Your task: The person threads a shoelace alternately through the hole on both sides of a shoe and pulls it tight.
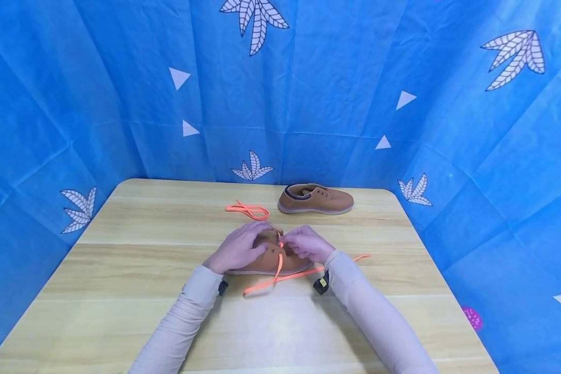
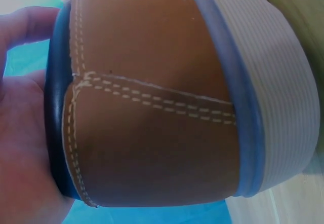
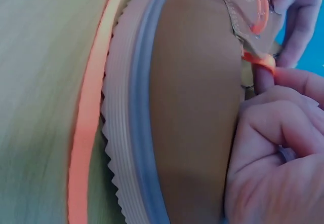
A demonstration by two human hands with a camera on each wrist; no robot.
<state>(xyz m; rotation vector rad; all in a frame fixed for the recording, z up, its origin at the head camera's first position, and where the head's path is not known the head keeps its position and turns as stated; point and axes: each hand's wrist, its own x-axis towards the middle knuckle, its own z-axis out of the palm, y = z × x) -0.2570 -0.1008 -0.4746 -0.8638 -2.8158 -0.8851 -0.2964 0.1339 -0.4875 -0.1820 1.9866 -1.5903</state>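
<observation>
A brown shoe [image 1: 249, 266] with a pale ridged sole lies at mid-table between the hands, its toe to the right. My left hand [image 1: 240, 248] grips it by the opening and eyelet flap; the dark padded collar [image 2: 58, 102] shows against that palm in the left wrist view. With curled fingers, my right hand [image 1: 308, 244] pinches an orange shoelace [image 3: 260, 59] by the eyelets. That lace passes over the near flap, and its loose length [image 3: 88, 133] trails on the table beside the sole.
Behind the hands, a second brown shoe [image 1: 315, 202] with bare eyelets stands near the back edge of the wooden table [image 1: 135, 259]. Left of it lies a folded orange lace [image 1: 248, 209]. A blue curtain [image 1: 336, 93] hangs around the back and sides.
</observation>
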